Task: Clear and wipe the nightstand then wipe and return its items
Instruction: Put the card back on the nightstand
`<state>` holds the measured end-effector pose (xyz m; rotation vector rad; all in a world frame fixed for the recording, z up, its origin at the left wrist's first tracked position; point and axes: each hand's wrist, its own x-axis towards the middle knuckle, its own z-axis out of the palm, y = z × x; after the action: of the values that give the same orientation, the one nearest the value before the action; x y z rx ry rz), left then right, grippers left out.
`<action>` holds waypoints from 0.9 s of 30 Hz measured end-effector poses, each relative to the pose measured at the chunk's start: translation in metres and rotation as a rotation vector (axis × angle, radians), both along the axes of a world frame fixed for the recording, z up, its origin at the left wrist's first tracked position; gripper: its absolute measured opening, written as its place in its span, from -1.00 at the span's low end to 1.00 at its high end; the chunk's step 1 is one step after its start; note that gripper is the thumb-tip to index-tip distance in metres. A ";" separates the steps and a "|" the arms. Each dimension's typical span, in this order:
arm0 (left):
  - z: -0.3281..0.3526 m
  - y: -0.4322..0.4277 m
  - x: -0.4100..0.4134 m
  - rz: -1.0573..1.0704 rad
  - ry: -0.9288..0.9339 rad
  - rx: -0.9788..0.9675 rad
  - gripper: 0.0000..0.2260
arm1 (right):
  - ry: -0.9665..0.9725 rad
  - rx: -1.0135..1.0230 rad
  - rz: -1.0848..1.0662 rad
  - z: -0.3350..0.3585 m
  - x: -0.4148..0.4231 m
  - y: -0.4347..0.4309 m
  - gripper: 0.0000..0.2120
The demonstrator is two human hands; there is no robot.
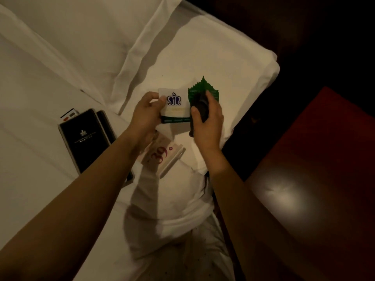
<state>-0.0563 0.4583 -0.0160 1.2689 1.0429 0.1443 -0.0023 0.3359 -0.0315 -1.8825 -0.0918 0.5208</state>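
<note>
Over bed (30, 149), left grip (147, 113) pinches crown card (176, 107) by its edge — likely light, bendy, best held there — right grip (208, 120) clutches dark cloth (200, 109) beside the card.

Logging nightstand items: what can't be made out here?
Head view:
Dark object in the right hand: too dim to identify; covers part of the green leaf-shaped card.
White remote: mostly behind the black crested folder.
Pale red-printed card: partly under the left forearm.
White crown-logo card in the left hand: lettering blurred.
</note>
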 end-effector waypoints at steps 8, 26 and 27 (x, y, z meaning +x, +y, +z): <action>0.017 -0.043 -0.001 0.042 -0.095 -0.112 -0.82 | -0.313 -0.079 0.252 0.018 -0.037 -0.011 -0.49; 0.027 -0.179 0.043 -0.383 -0.115 -0.053 -0.83 | -0.193 -0.441 -0.414 0.029 -0.041 -0.230 -0.51; 0.025 -0.189 0.051 -0.396 -0.104 -0.049 -0.82 | -0.181 -0.436 -0.431 0.029 -0.041 -0.242 -0.51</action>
<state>-0.0052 0.2692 0.0091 1.3832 0.6865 -0.1163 -0.0436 0.0936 -0.0028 -2.2881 0.3278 0.0730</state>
